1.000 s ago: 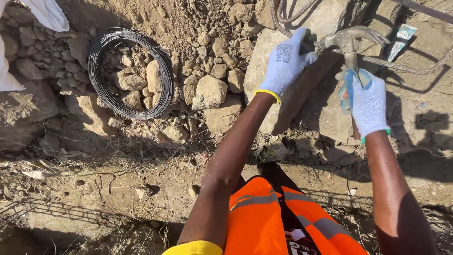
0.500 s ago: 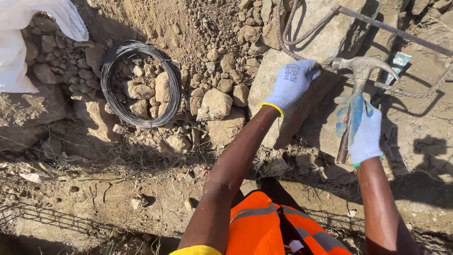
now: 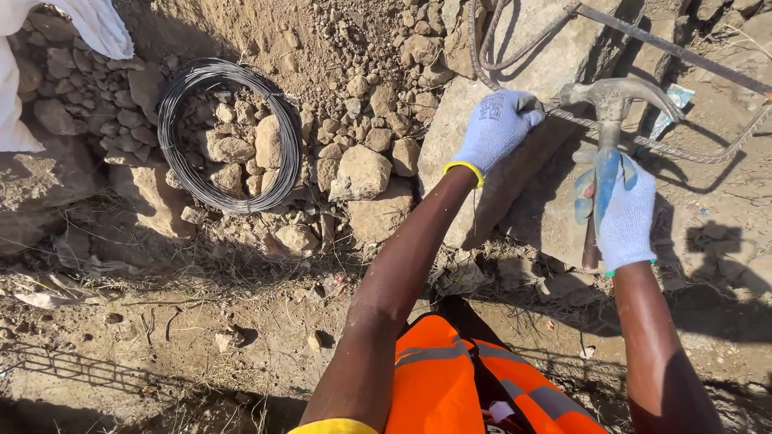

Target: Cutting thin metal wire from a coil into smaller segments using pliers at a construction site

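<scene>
Gloved right hand point(image 3: 623, 213) grips a grey-headed claw hammer point(image 3: 609, 133), handle mostly hidden; at ten o'clock, gloved left hand point(image 3: 496, 127) clenches, its contents unclear.

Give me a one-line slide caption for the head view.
Gloved right hand grips a claw hammer over bent steel rods while the left hand steadies them on a rock.
</scene>
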